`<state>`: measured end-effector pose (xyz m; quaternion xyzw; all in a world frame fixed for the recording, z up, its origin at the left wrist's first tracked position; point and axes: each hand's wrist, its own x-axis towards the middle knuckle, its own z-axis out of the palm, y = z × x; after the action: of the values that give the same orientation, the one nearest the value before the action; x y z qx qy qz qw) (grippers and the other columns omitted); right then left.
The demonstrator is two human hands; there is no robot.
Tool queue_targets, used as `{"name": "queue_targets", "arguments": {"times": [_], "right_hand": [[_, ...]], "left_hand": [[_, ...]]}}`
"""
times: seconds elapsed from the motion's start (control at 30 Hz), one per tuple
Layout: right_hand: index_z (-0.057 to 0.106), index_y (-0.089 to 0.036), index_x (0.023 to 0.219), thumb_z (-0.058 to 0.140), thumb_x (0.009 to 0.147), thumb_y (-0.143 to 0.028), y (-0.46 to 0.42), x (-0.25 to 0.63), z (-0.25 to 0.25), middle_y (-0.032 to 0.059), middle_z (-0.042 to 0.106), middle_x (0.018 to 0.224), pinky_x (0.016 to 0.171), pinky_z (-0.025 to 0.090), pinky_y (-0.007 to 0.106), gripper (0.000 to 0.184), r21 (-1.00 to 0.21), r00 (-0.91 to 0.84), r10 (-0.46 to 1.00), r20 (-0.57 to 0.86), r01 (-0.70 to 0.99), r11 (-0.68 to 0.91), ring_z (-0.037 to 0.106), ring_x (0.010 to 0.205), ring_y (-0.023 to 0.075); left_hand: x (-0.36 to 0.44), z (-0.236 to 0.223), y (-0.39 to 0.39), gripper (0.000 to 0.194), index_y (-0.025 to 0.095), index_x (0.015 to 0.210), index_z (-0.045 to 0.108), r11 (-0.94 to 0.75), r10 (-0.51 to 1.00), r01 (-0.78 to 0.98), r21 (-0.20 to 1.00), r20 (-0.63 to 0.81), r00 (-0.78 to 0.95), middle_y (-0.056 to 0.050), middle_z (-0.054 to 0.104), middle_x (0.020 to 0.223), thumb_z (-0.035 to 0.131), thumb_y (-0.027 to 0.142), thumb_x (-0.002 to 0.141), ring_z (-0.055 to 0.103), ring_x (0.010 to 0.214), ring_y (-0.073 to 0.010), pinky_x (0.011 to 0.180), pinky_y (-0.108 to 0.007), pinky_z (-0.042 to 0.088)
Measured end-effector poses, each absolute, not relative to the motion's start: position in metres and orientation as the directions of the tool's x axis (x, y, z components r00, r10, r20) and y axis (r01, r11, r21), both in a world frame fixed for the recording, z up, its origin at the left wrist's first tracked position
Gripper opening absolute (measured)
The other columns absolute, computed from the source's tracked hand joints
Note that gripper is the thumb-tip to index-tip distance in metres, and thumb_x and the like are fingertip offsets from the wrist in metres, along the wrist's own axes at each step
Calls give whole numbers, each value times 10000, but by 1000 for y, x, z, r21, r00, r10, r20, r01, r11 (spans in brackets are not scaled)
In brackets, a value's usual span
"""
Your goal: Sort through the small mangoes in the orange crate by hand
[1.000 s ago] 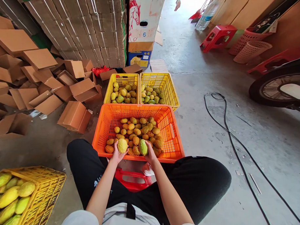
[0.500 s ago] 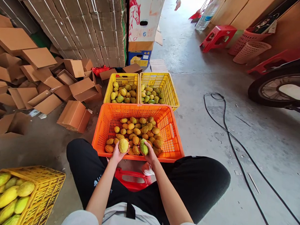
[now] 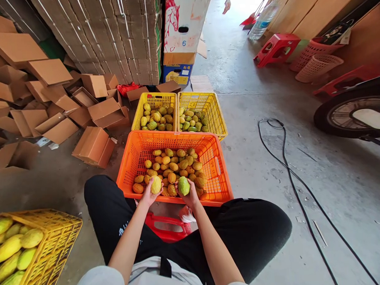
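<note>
My left hand (image 3: 150, 195) is closed around a yellow oval fruit (image 3: 155, 185) with a ridged skin. A green oval fruit (image 3: 183, 186) rests in the grip of my right hand (image 3: 191, 195), its face turned up towards me. Both hands are side by side over the near rim of an orange plastic crate (image 3: 224, 183). In that crate lie many orange-yellow fruits (image 3: 172, 166) of similar shape, mostly in the middle and on the right. The exact kind of fruit cannot be told.
Two yellow crates (image 3: 224, 116) holding greener fruits stand behind the orange one. Another yellow crate (image 3: 61, 242) with larger long fruits is at my left. Cardboard boxes (image 3: 93, 146) are heaped at the left. A black cable (image 3: 285, 155) and a wheel (image 3: 348, 116) are at right.
The green fruit has turned in my right hand and now shows a rounder, lighter face. The yellow fruit in my left hand has turned slightly.
</note>
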<state>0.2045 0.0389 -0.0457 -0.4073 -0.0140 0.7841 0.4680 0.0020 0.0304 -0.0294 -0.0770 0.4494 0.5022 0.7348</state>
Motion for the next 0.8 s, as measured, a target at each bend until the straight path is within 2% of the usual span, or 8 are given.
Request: {"name": "queue_targets", "arguments": {"times": [0.2,0.47,0.67,0.8], "right_hand": [[690,-218,896,713,720,-453,39,204,-51,53,749,799,650,616,349,294,-420,-187,735,-652,-717,-556,748,794,260],[685,-236,956,755,731,-508,39,206,-51,31,741,778,667,631,378,360,-408,-188,730,-657,-726,-554,756,835,273],[637,-256,905,887,624,-419,34,202,-42,-10,734,795,737,639,373,410,-500,-155,785,-599,-694,-518,747,785,237],[647,-241,864,827,672,-449,34,201,-36,26,743,781,718,635,380,336,-488,-237,776,-585,-660,-570,743,793,249]], "left_hand": [[1,-28,30,340,164,1204,626,484,677,-816,316,-726,121,-109,746,925,636,340,913,724,783,-209,659,-306,590],[3,-32,32,306,204,1196,629,463,637,-819,340,-770,40,-63,738,901,649,283,901,725,810,-199,746,-335,597],[4,-26,31,289,155,1155,654,493,634,-805,331,-770,71,-84,729,843,575,349,955,710,754,-196,689,-311,590],[3,-21,30,422,121,1180,656,502,641,-826,255,-751,158,-137,746,911,457,448,1002,725,778,-214,685,-332,604]]}}
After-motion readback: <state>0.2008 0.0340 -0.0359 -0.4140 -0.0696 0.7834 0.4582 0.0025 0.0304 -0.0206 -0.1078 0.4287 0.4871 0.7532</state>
